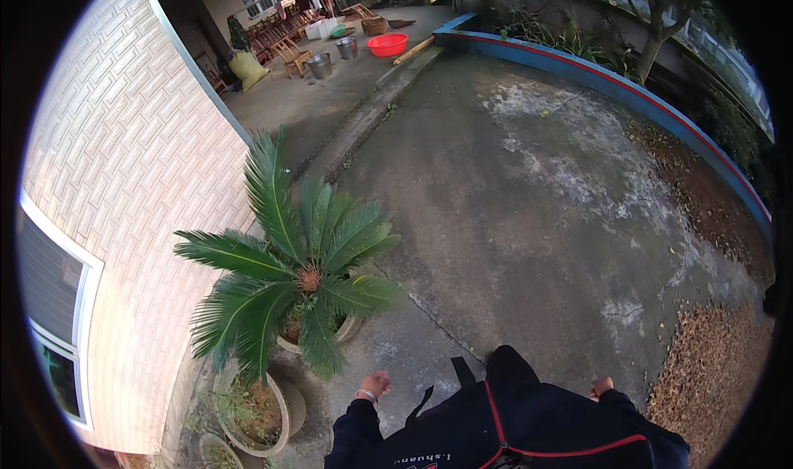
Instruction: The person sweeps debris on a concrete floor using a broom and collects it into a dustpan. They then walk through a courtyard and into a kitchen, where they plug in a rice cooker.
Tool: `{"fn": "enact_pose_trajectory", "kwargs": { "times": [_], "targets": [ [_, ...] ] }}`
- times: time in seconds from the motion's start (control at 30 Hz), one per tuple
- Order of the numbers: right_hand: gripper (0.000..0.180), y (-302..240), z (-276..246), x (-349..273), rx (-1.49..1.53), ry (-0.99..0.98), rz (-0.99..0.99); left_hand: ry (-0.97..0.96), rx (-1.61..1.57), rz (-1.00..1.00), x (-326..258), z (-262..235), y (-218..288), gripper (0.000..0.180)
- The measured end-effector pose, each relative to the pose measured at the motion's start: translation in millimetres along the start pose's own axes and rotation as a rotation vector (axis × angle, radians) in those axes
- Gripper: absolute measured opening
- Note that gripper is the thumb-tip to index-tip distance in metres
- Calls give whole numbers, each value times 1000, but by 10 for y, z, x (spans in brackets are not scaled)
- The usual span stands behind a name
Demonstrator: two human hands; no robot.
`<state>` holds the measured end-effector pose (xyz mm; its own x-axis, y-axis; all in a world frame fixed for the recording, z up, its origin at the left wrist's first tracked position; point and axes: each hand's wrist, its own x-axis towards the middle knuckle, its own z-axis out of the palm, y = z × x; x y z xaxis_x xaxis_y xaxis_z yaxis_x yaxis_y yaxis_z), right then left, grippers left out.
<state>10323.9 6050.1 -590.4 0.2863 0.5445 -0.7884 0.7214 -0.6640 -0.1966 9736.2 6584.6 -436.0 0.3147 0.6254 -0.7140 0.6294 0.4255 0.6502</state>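
Note:
My left hand (377,384), with a band at its wrist, hangs at the lower middle with its fingers loosely curled; no object shows in it. It is nearest to the cycad (309,280) in a round pot (350,330). Further right, my right hand (602,386) is out beside my body, closed like a fist, also with no object showing. Between the hands is a dark garment (562,428) with red trim and loose black straps (462,371). Neither hand touches anything that I can make out.
A tiled wall (132,155) runs along the left, with a smaller potted plant (252,411) near it. Ahead lies a concrete yard (487,204) with a low blue kerb (628,72). A red basin (388,45), metal buckets (320,66) and chairs stand far off. Dry brown material (710,378) covers the ground right.

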Motion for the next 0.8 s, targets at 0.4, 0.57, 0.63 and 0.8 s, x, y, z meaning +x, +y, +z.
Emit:
{"fn": "enact_pose_trajectory", "kwargs": {
  "times": [0.4,0.57,0.63,0.8],
  "targets": [
    [12,-1455,-4409,3354,-387,-123,-102,20,-248,182,2526,-460,3215,24],
    [13,-4278,-7366,4873,835,231,-178,68,-387,172,3182,-901,4265,27],
    [17,-5462,-8214,5058,847,354,-338,89,-307,77,3614,-1129,4545,27],
    [16,-6668,-9051,6184,426,273,-405,38,-342,115,4996,-1939,5135,25]
  ]
}}
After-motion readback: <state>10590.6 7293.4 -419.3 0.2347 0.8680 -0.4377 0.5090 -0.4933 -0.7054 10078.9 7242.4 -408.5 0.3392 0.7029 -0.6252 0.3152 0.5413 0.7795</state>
